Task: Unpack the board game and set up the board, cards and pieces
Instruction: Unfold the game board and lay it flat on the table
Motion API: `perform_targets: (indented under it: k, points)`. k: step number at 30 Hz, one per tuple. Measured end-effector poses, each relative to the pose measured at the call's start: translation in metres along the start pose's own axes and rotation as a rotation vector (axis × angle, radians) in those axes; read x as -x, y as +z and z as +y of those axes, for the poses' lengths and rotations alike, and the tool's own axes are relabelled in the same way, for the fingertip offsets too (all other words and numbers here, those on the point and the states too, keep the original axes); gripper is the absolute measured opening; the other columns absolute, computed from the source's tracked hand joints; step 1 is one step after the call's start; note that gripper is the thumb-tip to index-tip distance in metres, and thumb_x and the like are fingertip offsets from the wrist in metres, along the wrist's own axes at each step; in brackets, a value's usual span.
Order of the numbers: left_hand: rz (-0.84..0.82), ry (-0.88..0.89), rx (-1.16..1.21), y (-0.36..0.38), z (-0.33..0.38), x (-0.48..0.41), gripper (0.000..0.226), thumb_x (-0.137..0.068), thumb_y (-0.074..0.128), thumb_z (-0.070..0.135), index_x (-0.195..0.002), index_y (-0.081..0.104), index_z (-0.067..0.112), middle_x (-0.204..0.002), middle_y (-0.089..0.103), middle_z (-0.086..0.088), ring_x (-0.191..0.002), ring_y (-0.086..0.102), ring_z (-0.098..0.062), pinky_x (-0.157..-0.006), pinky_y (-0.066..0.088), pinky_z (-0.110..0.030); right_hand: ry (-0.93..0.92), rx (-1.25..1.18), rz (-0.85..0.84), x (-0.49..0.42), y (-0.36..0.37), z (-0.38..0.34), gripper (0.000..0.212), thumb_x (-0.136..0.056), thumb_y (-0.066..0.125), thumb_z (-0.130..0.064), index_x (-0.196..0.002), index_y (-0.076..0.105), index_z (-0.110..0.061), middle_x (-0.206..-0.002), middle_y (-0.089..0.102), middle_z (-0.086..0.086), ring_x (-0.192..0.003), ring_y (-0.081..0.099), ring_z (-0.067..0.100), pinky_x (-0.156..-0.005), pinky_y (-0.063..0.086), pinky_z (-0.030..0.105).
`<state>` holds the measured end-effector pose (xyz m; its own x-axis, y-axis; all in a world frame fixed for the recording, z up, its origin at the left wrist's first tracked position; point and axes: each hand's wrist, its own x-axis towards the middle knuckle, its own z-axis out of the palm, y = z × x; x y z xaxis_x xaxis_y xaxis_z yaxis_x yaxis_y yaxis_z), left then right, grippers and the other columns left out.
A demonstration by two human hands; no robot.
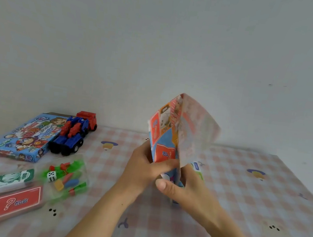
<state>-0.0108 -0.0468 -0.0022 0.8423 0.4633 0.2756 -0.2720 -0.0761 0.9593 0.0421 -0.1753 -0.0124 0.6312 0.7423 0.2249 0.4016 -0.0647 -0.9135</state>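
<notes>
A folded paper game board (182,129), printed in blue, red and orange, stands upright above the checked cloth, partly spread open. My left hand (145,168) grips its lower left fold with the thumb across the print. My right hand (184,186) pinches the lower right fold, thumb toward me. At the left lie the blue game box (21,137), a clear bag of coloured pieces with a white die (65,176), a green stack of play money (12,179) and a red deck of question-mark cards (13,203).
A blue and red toy truck (75,134) rests against the box's right side. The pink and white checked cloth (261,190) covers the surface. A plain wall rises right behind the surface's far edge.
</notes>
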Motion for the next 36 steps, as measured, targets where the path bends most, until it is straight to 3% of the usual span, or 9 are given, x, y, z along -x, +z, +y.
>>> perform_targets:
  k: [3,6,9,13,18,21,25,32,36]
  points:
    - [0.074,-0.044,0.065,-0.002,0.002,-0.002,0.008,-0.083,0.069,0.018,-0.087,0.074,0.022,-0.083,0.075,-0.002,-0.079,0.071,-0.024,-0.074,0.056,-0.039,0.003,-0.082,0.027,-0.001,-0.002,0.001,0.057,-0.066,0.065,-0.070,-0.115,0.054,-0.042,-0.100,0.062,-0.036,-0.102,0.056,-0.012,-0.083,0.048,0.016]
    - [0.150,-0.095,0.147,-0.011,0.001,-0.007,0.041,-0.096,0.052,0.018,-0.068,0.072,0.040,-0.073,0.073,0.009,-0.074,0.068,-0.016,-0.078,0.050,-0.040,0.007,-0.240,0.212,-0.002,-0.012,-0.007,0.031,-0.086,0.061,-0.033,-0.106,0.050,-0.054,-0.092,0.061,-0.044,-0.090,0.058,-0.019,-0.066,0.048,0.005]
    - [0.126,-0.059,0.131,-0.011,0.003,-0.006,0.038,-0.087,0.058,0.014,-0.066,0.071,0.043,-0.071,0.072,0.013,-0.072,0.066,-0.011,-0.071,0.050,-0.034,0.025,-0.192,0.218,-0.002,-0.022,0.000,0.059,-0.075,0.073,-0.046,-0.126,0.043,-0.055,-0.116,0.058,-0.035,-0.103,0.057,-0.011,-0.076,0.052,0.017]
    - [-0.054,0.017,0.073,-0.011,0.003,-0.004,0.037,-0.060,0.080,0.020,-0.096,0.073,0.028,-0.096,0.074,0.000,-0.089,0.071,-0.021,-0.077,0.057,-0.042,0.012,0.086,0.000,-0.002,-0.008,0.008,0.095,-0.060,0.078,-0.061,-0.139,0.025,-0.055,-0.128,0.050,-0.034,-0.124,0.042,-0.009,-0.102,0.040,0.024]
    - [0.024,-0.066,0.275,-0.013,0.000,-0.008,0.023,-0.062,0.072,0.012,-0.084,0.072,0.018,-0.085,0.075,-0.004,-0.076,0.071,-0.020,-0.064,0.057,-0.031,-0.021,-0.013,0.146,-0.005,-0.010,0.008,0.066,-0.077,0.070,-0.033,-0.138,0.044,-0.039,-0.118,0.062,-0.027,-0.112,0.056,-0.005,-0.093,0.046,0.024]
    - [0.135,-0.088,0.366,-0.019,-0.001,-0.012,0.023,-0.080,0.063,0.003,-0.096,0.065,0.020,-0.083,0.074,0.001,-0.071,0.070,-0.013,-0.055,0.056,-0.025,-0.045,-0.186,0.371,-0.005,-0.018,-0.001,0.022,-0.092,0.056,-0.007,-0.102,0.071,-0.018,-0.076,0.068,-0.020,-0.073,0.059,-0.007,-0.067,0.043,0.006]
    - [0.217,-0.127,0.472,-0.030,0.000,-0.017,0.015,-0.086,0.060,0.008,-0.092,0.062,0.021,-0.070,0.070,0.008,-0.059,0.065,-0.004,-0.045,0.048,-0.016,0.021,-0.242,0.771,-0.006,-0.040,0.011,0.030,-0.094,0.056,-0.023,-0.076,0.068,-0.003,-0.063,0.052,-0.002,-0.061,0.041,0.010,-0.057,0.031,0.024]
    - [0.189,-0.225,0.577,-0.038,0.004,-0.017,0.025,-0.090,0.056,0.033,-0.105,0.068,0.017,-0.098,0.073,-0.007,-0.087,0.070,-0.024,-0.082,0.055,-0.040,-0.002,-0.228,1.024,0.001,-0.056,0.010,0.028,-0.092,0.059,-0.033,-0.069,0.065,-0.018,-0.060,0.049,-0.002,-0.061,0.041,0.015,-0.056,0.034,0.028]
    - [0.348,-0.289,0.448,-0.051,-0.009,-0.025,0.038,-0.083,0.066,0.043,-0.105,0.068,0.012,-0.099,0.072,-0.013,-0.088,0.069,-0.032,-0.086,0.053,-0.049,0.006,-0.216,1.071,0.003,-0.061,0.010,0.020,-0.087,0.065,-0.033,-0.071,0.067,-0.021,-0.061,0.056,0.002,-0.062,0.048,0.017,-0.058,0.040,0.030]
